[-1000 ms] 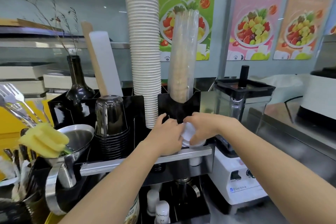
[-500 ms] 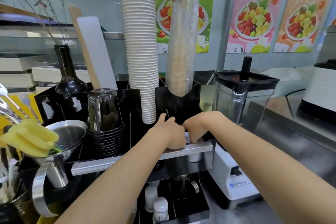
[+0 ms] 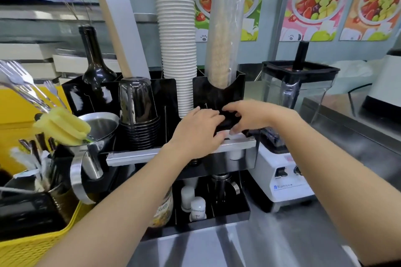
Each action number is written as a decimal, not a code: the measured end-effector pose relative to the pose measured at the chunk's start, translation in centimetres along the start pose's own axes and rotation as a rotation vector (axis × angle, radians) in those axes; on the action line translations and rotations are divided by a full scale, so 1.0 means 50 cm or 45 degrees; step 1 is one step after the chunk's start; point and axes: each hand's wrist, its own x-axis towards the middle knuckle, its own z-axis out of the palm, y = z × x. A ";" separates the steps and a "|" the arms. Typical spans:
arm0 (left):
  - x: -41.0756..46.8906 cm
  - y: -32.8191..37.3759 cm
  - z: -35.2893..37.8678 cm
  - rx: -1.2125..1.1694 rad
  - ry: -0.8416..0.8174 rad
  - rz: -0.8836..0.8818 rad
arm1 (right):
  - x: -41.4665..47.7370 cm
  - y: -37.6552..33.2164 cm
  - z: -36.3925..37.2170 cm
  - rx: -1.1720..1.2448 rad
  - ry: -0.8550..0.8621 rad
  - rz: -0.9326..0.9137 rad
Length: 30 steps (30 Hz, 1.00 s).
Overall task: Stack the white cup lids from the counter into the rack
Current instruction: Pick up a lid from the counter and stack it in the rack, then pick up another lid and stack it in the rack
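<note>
Both hands have sunk lower at the black rack [image 3: 219, 97]: left hand [image 3: 198, 130] and right hand [image 3: 249, 118] cup something dark, grip unclear. White lids [image 3: 235, 135] barely peek beneath the fingers; press them down evenly.

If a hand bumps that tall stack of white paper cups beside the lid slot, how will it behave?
The tall stack of white paper cups is probably light and top-heavy: it rises out of frame, with only its base inside the black plastic rack. A bump from the left hand, just beside it, would likely make it sway or lean rather than slide.
</note>
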 end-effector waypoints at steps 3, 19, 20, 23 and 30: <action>-0.075 0.017 -0.022 -0.181 0.253 -0.090 | -0.067 -0.017 0.028 0.209 0.400 -0.146; -0.565 0.056 0.144 -0.453 -0.082 -0.823 | -0.270 -0.215 0.540 0.420 0.013 -0.144; -0.587 0.058 0.160 -0.461 -0.143 -0.873 | -0.273 -0.226 0.566 0.405 -0.021 -0.124; -0.637 0.071 0.196 -0.516 -0.292 -0.956 | -0.284 -0.249 0.624 0.360 -0.094 -0.114; -0.685 0.099 0.217 -0.580 -0.367 -0.913 | -0.301 -0.264 0.679 0.309 -0.136 -0.113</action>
